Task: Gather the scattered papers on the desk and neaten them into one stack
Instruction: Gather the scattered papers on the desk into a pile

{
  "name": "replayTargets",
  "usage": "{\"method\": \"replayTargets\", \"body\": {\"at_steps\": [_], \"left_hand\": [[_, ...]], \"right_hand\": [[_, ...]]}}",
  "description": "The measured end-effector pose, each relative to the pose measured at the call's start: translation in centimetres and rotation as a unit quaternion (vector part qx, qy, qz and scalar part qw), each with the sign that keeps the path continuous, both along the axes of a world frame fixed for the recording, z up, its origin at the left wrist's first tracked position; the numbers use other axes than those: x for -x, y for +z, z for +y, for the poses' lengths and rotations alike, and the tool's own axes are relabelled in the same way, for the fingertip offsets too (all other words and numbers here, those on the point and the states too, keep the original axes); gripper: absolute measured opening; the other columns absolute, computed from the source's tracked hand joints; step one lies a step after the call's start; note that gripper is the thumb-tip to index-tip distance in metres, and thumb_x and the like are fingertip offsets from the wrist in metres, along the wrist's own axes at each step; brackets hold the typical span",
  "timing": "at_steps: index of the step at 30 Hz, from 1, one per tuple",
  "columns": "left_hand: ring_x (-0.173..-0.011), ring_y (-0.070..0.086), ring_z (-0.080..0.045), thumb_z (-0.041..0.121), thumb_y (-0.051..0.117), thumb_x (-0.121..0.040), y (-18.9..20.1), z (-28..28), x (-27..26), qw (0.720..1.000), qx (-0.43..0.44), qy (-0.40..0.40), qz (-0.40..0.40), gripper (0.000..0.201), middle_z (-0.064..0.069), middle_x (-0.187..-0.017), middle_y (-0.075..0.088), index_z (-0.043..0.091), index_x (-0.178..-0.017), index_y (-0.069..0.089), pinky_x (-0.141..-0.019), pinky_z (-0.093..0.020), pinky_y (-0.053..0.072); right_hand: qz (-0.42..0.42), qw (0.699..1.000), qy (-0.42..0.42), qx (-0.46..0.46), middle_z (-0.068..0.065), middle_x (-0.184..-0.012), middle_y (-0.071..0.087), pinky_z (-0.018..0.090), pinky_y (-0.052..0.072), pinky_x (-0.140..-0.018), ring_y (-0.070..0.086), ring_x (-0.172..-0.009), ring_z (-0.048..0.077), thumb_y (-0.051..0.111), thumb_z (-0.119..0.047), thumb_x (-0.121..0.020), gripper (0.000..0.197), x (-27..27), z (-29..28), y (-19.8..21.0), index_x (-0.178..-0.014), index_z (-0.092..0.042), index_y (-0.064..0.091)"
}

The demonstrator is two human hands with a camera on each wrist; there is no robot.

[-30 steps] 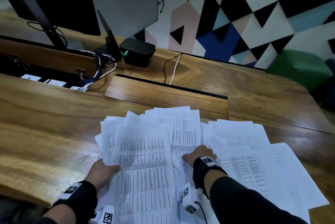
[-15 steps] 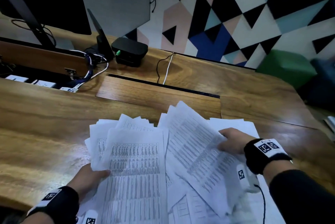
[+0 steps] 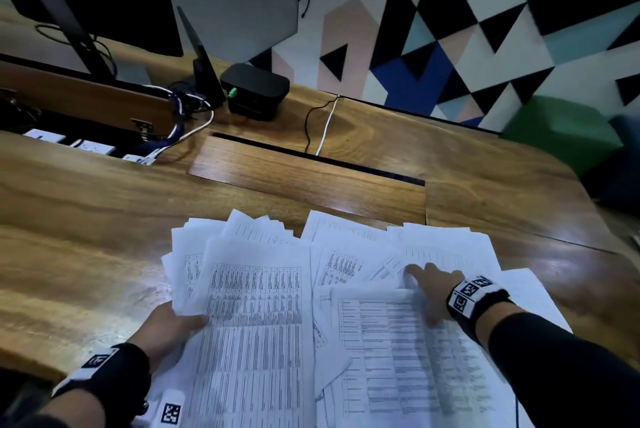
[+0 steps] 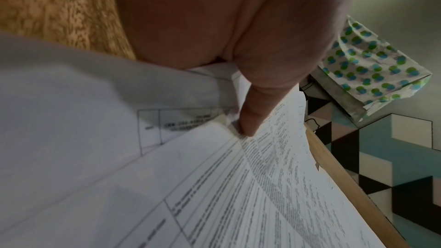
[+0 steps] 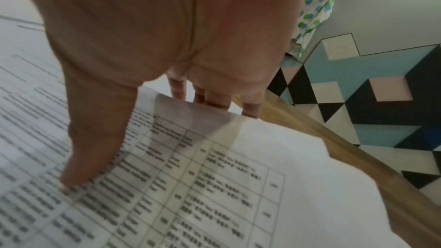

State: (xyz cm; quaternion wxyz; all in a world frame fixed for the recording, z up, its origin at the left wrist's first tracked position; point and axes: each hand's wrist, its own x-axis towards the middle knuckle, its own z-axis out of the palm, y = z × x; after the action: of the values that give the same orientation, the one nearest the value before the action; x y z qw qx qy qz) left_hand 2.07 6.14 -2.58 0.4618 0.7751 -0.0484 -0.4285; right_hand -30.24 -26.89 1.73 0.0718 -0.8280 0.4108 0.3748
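White printed papers (image 3: 256, 316) lie fanned over the near part of the wooden desk (image 3: 86, 219). My left hand (image 3: 187, 320) grips the left pile at its left edge. Its thumb (image 4: 248, 120) presses on top, and its fingers are hidden under the sheets. My right hand (image 3: 426, 292) is on the right-hand sheets (image 3: 388, 341). The right thumb (image 5: 95, 148) lies on a printed table sheet while the fingers (image 5: 214, 99) reach beneath that sheet's far edge, pinching it. More loose sheets (image 3: 446, 247) spread beyond and to the right of this hand.
A black box (image 3: 254, 91) and cables (image 3: 322, 129) sit at the back of the desk. An open cable tray with sockets (image 3: 90, 147) is at the back left, beside a monitor stand (image 3: 69, 22). A green seat (image 3: 561, 129) stands past the desk's right end.
My right hand moved from the middle of the papers to the right, lifted a sheaf, and now holds it lower against the desk. The left hand has kept its grip.
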Motion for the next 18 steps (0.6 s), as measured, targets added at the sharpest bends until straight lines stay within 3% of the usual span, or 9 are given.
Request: {"method": "replayTargets", "body": {"at_steps": [2, 5, 9, 13, 15, 18], "left_hand": [[-0.07, 0.07, -0.033, -0.01, 0.065, -0.084, 0.0, -0.1, 0.2, 1.0, -0.001, 0.007, 0.003, 0.01, -0.015, -0.071, 0.077, -0.007, -0.093, 0.068, -0.065, -0.035, 0.053], [-0.069, 0.071, -0.031, -0.01, 0.065, -0.084, 0.1, -0.3, 0.3, 1.0, -0.003, 0.007, 0.0, 0.011, -0.011, -0.068, 0.078, -0.007, -0.094, 0.069, -0.064, -0.034, 0.054], [-0.064, 0.069, -0.028, -0.011, 0.064, -0.084, 0.5, -0.4, 0.7, 1.0, -0.003, 0.013, -0.008, 0.009, -0.006, -0.06, 0.076, -0.002, -0.087, 0.068, -0.058, -0.03, 0.051], [-0.07, 0.072, -0.031, -0.006, 0.068, -0.083, 0.0, -0.3, 0.3, 1.0, -0.012, 0.014, -0.014, 0.01, -0.008, -0.067, 0.078, -0.003, -0.093, 0.07, -0.062, -0.032, 0.053], [-0.067, 0.071, -0.03, -0.007, 0.067, -0.084, 0.2, -0.5, 0.4, 1.0, -0.013, 0.014, -0.018, 0.009, -0.012, -0.071, 0.078, -0.003, -0.091, 0.07, -0.061, -0.031, 0.053], [-0.052, 0.067, -0.02, -0.012, 0.061, -0.085, 1.2, -0.8, 1.1, 1.0, 0.003, 0.011, -0.018, 0.012, -0.006, -0.056, 0.073, -0.002, -0.083, 0.066, -0.046, -0.025, 0.05]], "right_hand": [[-0.001, 1.0, 0.005, 0.001, 0.0, -0.121, 0.041, 0.048, 0.051, -0.084, 0.057, -0.1, 0.035, 0.082, -0.03, -0.049, 0.097, 0.2, -0.1, -0.6, -0.128, -0.037, 0.027], [0.003, 0.998, 0.054, 0.034, 0.002, -0.123, 0.039, 0.046, 0.047, -0.091, 0.052, -0.111, 0.028, 0.085, -0.036, -0.051, 0.091, 0.2, -0.3, -1.2, -0.127, -0.023, 0.036], [0.014, 0.995, 0.092, 0.046, 0.001, -0.128, 0.039, 0.049, 0.029, -0.111, 0.04, -0.124, 0.026, 0.084, -0.044, -0.057, 0.086, 0.2, -0.7, -1.4, -0.126, -0.021, 0.039], [-0.007, 0.998, 0.063, 0.025, -0.001, -0.128, 0.051, 0.056, 0.013, -0.116, 0.04, -0.128, 0.027, 0.084, -0.042, -0.058, 0.09, 0.2, -0.9, -1.2, -0.13, -0.026, 0.032], [0.007, 0.998, 0.068, 0.015, -0.001, -0.122, 0.055, 0.057, 0.011, -0.115, 0.04, -0.126, 0.028, 0.08, -0.043, -0.061, 0.079, 0.3, -0.9, -1.1, -0.126, -0.028, 0.037], [0.032, 0.995, 0.098, 0.016, -0.003, -0.107, 0.056, 0.058, 0.01, -0.115, 0.043, -0.121, 0.025, 0.071, -0.04, -0.069, 0.04, 0.0, -0.3, -0.7, -0.104, -0.029, 0.055]]}}
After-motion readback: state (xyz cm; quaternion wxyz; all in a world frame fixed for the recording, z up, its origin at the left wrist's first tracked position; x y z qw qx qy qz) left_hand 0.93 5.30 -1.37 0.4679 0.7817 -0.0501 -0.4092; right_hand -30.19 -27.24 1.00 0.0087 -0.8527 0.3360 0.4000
